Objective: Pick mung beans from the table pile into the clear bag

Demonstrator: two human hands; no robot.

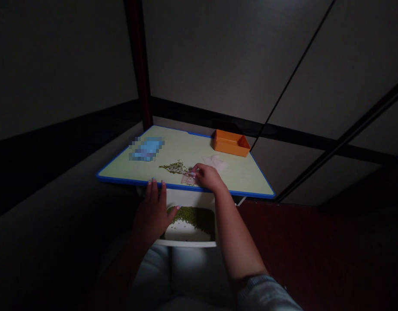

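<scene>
Small green beans (pixel 174 167) lie scattered on the pale, blue-edged tabletop (pixel 186 147). My right hand (pixel 205 175) is at their right side, fingers bent and pinched together over a small pinkish, see-through piece (pixel 188 178); what the fingertips grip is too small to make out. My left hand (pixel 155 211) rests with spread fingers at the table's front edge, over the left side of a white tray (pixel 186 243), and holds nothing. More green beans (pixel 192 216) lie in that tray, mostly towards its back and right.
An orange box (pixel 231 149) with an open top stands at the table's back right. A whitish, crumpled-looking patch (pixel 215 162) lies before it. A blurred blue item (pixel 147 149) is at the left. Panelled walls (pixel 218 56) rise behind the table.
</scene>
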